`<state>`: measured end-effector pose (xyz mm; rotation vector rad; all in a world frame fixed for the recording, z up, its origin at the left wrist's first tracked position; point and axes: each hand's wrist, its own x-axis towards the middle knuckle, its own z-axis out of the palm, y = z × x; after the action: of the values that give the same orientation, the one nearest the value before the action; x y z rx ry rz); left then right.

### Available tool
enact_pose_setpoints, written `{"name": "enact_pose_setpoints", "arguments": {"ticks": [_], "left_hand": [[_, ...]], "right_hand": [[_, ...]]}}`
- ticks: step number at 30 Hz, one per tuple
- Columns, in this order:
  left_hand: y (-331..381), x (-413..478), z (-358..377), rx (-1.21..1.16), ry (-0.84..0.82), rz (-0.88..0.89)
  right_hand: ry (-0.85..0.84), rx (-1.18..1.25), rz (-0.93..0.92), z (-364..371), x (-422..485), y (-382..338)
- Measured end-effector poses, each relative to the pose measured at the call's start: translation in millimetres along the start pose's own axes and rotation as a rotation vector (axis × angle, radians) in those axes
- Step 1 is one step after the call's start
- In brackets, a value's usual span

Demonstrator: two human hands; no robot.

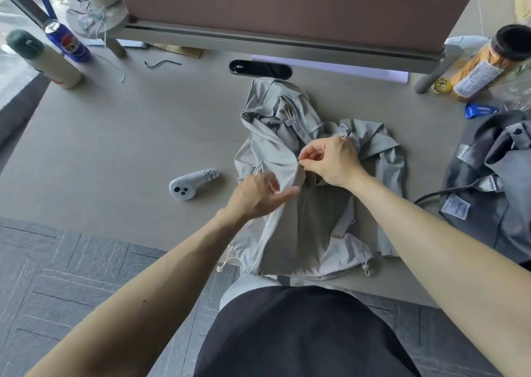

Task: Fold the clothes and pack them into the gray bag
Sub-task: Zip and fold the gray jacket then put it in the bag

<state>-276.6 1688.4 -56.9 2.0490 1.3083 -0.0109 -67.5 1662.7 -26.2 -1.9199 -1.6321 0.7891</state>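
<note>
A light gray zip jacket [301, 227] lies crumpled on the desk in front of me, hood end away, hem with drawcords at the near edge. My right hand [330, 158] pinches the small zipper pull at the middle of the jacket's front. My left hand [258, 192] holds the jacket's left front edge just below and left of that, slightly blurred. The gray bag [488, 192] slumps at the desk's right side, about a hand's width from the jacket's right sleeve.
A white controller [192, 182] lies left of the jacket. Two bottles [54, 60] stand at the far left, a jar [482, 60] and blue wrapper [479, 110] far right. A black cable port [260, 69] and a partition base run along the back.
</note>
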Motion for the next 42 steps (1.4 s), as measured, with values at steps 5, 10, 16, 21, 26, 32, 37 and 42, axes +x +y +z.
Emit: {"name": "enact_pose_setpoints", "arguments": {"ticks": [5, 10, 16, 21, 26, 32, 37, 42], "left_hand": [[41.2, 32.7, 0.0, 0.029, 0.077, 0.096], [34.5, 35.0, -5.2, -0.008, -0.056, 0.152], [14.6, 43.8, -12.0, 0.116, -0.429, -0.030], [40.3, 81.0, -18.2, -0.039, 0.099, -0.085], [58.7, 99.1, -18.0, -0.009, 0.098, 0.079], [22.6, 86.3, -10.7, -0.043, -0.157, 0.091], [18.0, 97.1, -14.9, -0.034, -0.187, -0.042], [46.8, 131.2, -17.3, -0.130, 0.015, 0.000]], "right_hand": [[-0.018, 0.043, -0.064, -5.9, 12.0, 4.0], [0.058, -0.027, -0.044, -19.9, 43.2, 19.0], [0.076, 0.019, 0.024, -30.1, 78.7, 30.6], [0.013, 0.061, -0.056, -31.0, 85.0, 26.7], [-0.007, 0.035, -0.099, -33.4, 90.4, 32.5], [0.090, 0.073, 0.064, -40.7, 115.1, 50.0], [0.002, 0.140, 0.067, -30.4, 118.2, 47.4], [-0.072, 0.273, 0.039, -30.9, 117.8, 50.8]]}}
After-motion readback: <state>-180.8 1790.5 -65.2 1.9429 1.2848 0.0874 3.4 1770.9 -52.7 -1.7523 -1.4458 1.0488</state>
